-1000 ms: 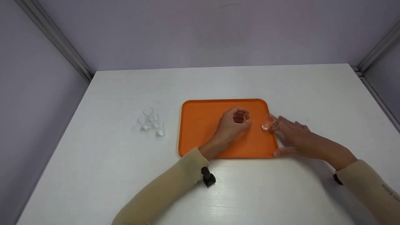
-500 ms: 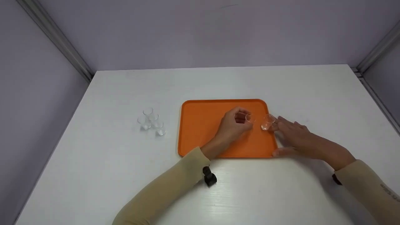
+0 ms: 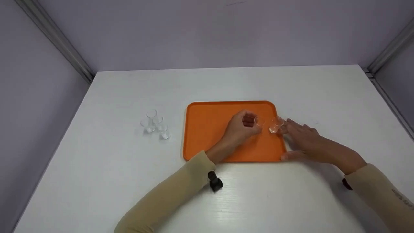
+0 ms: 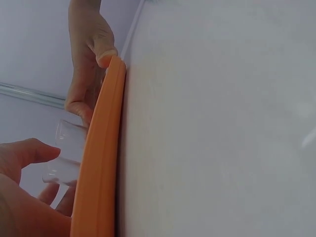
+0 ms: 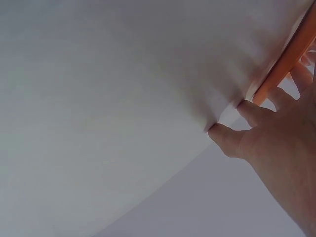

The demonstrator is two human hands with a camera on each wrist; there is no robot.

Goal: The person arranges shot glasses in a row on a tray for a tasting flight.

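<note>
While the head view hides it, the thumb [image 4: 106, 54] presses the tray [image 4: 101, 148].

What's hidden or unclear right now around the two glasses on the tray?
- Head view: the left hand curls round its glass, covering its base.
- Head view: whether the right hand touches the second glass is too small to tell.
- Right wrist view: the orange tray is cut off by the edge; no glass shows.
</note>
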